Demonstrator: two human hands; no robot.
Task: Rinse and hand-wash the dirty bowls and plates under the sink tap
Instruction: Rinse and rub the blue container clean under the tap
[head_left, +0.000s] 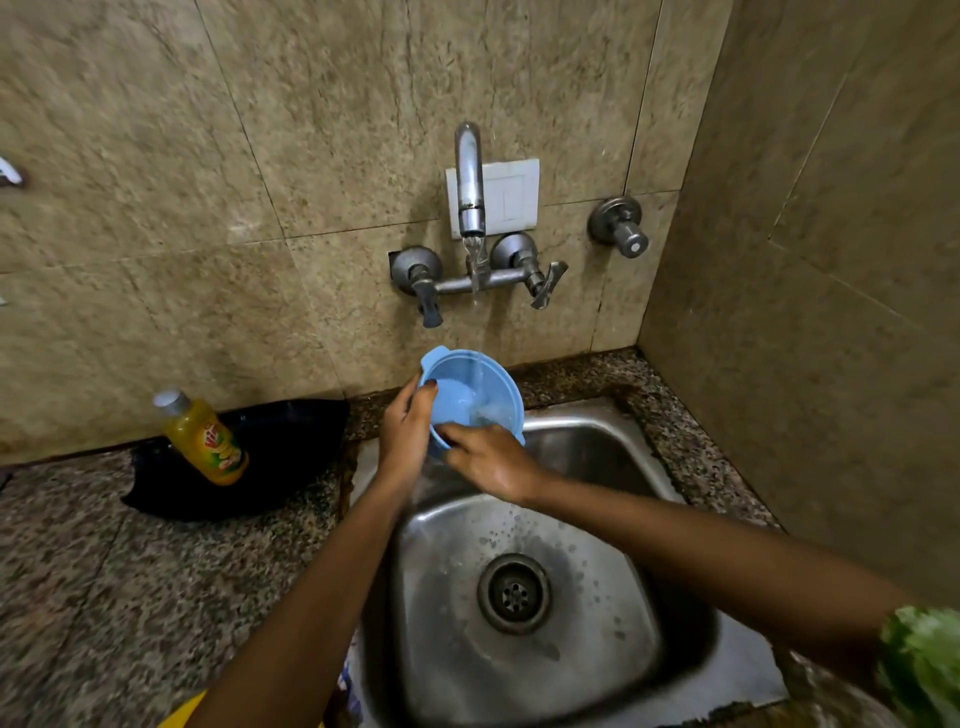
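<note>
Both hands had hold of the blue plastic bowl at mid-frame. The left hand gripped its left rim, thumb hooked over the edge into the bowl and fingers curled round the outer wall behind. The right hand met the near, lower rim from the right, its fingers bent over the edge and reaching inside as if rubbing the inner wall; how firmly it pinched could not be told.

Held above the back edge of the steel sink, the bowl was tilted with its mouth toward the camera, and it had a small lug handle at its upper left. It lay straight below the tap spout, whose stream fell into the bowl's right half, where water pooled. So the coming move likely turned on that line: the left hand, nearer the rim's far side, would have to turn the bowl under the stream while the right worked round the inside.

Left of the sink on the speckled tabletop, a yellow dish-soap bottle stood tilted on a black cloth or bag. No other dishes showed.
</note>
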